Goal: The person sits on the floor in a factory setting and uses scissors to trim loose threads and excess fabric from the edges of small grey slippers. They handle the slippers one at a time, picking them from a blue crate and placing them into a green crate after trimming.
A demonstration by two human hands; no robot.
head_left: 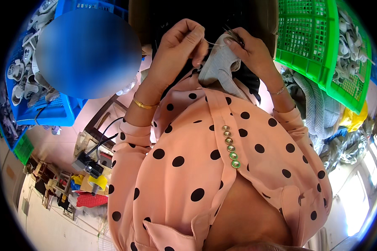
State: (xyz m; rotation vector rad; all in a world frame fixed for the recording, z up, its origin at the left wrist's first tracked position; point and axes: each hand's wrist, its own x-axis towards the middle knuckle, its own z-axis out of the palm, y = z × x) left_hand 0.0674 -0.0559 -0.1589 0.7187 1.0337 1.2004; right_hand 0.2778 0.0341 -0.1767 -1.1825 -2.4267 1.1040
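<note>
A pale grey-white shoe (218,62) is held up in front of my lap. My right hand (252,48) is closed around its upper end, and small dark metal scissors (235,37) are gripped in the same hand. A thin white thread (213,44) runs from the shoe to my left hand (184,42). The left fingers are pinched together on that thread, a short way to the left of the shoe. Part of the shoe lies behind my right fingers.
Blue plastic crates (67,113) with many shoes (27,79) stand at left, beside a blurred patch. At right are green crates (308,46), more shoes (349,50) and grey textured material (312,100). A cardboard box (138,19) is ahead, a wooden stool (100,119) lower left.
</note>
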